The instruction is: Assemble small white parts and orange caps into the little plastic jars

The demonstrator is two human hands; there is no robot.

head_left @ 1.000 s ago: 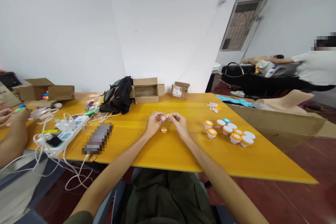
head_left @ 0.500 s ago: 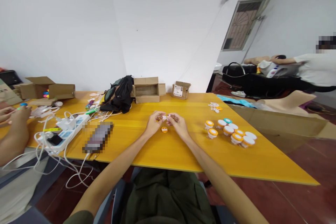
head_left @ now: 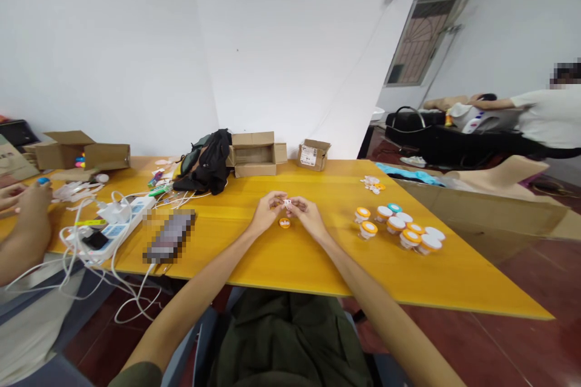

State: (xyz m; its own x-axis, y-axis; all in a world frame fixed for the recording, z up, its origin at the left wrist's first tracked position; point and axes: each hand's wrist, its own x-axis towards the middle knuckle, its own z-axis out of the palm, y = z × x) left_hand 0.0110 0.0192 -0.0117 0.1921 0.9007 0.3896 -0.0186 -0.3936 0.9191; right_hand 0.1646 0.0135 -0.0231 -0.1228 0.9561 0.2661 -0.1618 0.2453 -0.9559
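Observation:
My left hand [head_left: 264,213] and my right hand [head_left: 308,214] meet above the middle of the yellow table [head_left: 290,260], fingers pinched together on a small white part [head_left: 287,202] held between them. Just below the fingertips a small orange cap [head_left: 284,223] lies on the table. To the right stands a cluster of several small white pots with orange lids [head_left: 399,230], one lid teal. A few loose white and orange bits [head_left: 371,182] lie further back.
Open cardboard boxes [head_left: 254,154] and a black bag [head_left: 206,163] stand at the table's back. A power strip with white cables [head_left: 111,227] and a dark flat item [head_left: 169,236] lie at left. Another person's hands [head_left: 22,217] work at far left; a person in white [head_left: 544,118] is at far right.
My two hands have drawn closer together, bringing the small white pieces they held into one between the fingertips. The view has shifted slightly.

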